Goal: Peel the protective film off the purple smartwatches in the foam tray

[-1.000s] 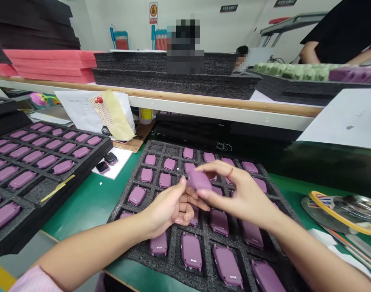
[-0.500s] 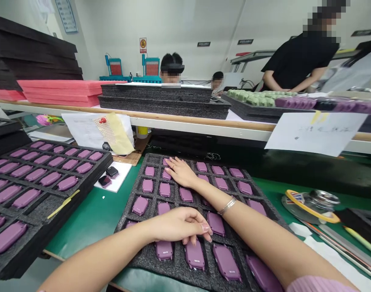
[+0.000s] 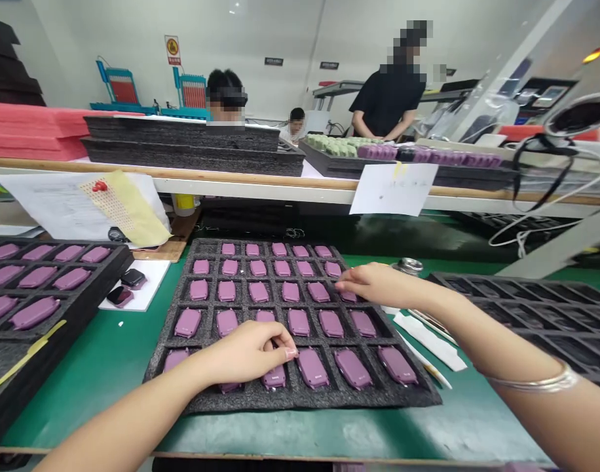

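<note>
A black foam tray [image 3: 300, 396] lies on the green bench in front of me, its slots filled with several purple cases [image 3: 299, 321]. My left hand [image 3: 245, 354] rests curled on the tray's front rows, fingertips beside a purple case [image 3: 275, 378]; what lies under the palm is hidden. My right hand [image 3: 373, 283] sits at the tray's right edge, thumb and fingers pinched together over a purple case [image 3: 349, 296] in the right column. A bracelet [image 3: 530, 383] circles my right forearm.
Another foam tray [image 3: 84, 288] of purple cases stands at the left, with two dark devices [image 3: 126, 288] on white paper beside it. Empty black trays [image 3: 526, 308] lie at the right, with white strips [image 3: 428, 341] and a metal lid [image 3: 409, 265]. People work behind the shelf [image 3: 280, 187].
My right hand has come back from the tray's far left rows to its right edge. The left hand curled and slid slightly left along the front rows. The view has swung right.
</note>
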Demonstrator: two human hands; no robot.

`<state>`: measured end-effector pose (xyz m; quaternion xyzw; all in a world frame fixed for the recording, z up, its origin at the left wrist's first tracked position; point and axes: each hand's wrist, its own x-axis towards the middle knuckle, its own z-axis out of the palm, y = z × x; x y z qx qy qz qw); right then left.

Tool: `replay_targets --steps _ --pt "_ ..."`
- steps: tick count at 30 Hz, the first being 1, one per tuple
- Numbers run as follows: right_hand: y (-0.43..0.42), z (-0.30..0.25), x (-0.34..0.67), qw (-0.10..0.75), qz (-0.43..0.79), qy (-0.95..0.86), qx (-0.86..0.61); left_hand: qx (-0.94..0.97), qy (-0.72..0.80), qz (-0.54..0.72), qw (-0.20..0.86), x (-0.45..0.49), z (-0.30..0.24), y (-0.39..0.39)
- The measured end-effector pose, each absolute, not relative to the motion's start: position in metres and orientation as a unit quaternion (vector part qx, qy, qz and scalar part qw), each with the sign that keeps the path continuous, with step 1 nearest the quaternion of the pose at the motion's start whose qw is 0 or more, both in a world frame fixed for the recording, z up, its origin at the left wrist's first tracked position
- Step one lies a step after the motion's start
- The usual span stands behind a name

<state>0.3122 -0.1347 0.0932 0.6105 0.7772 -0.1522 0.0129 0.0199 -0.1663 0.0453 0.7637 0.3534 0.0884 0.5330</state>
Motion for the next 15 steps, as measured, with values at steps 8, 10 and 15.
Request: replay_targets --steps 8,10,15 --pt "-0.182 0.084 0.336 0.091 -0.142 0.695 0.699 0.787 0.343 0.082 0.506 0.020 0.045 -0.167" --pt "-0.192 0.082 0.336 0.098 -0.120 0.683 0.714 0.785 0.346 0.080 0.508 0.021 0.046 -0.167" --pt "-0.211 0.065 0.339 0.083 -0.061 0.685 0.721 0.786 0.344 0.081 0.508 0.021 0.049 -0.169"
